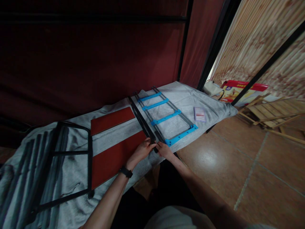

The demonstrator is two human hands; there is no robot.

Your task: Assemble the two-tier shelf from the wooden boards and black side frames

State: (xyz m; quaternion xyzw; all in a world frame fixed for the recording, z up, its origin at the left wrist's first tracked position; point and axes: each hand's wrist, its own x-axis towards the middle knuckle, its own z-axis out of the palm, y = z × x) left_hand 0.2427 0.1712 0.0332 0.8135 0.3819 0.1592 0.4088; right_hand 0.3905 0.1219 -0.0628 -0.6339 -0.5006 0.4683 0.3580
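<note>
My left hand [145,148], with a black watch on its wrist, is closed on the near end of a long black bar [140,119]. Right beside it, the fingers of my right hand [164,150] pinch the same end, where a small dark piece shows between the hands; its details are too small to make out. Left of the bar lie two reddish-brown panels [119,156], one behind the other. To the right, several bright blue crosspieces [182,135] join dark thin tubes in a ladder-like frame, its near corner close to my right hand.
A grey-white blanket [183,92] lies under everything. At left is a black metal frame [89,159] beside grey tubes [28,171]. A small blurred packet [199,114] sits at right. Beyond are a red-yellow box [245,92], a folded wooden chair [269,114] and tiled floor [214,159].
</note>
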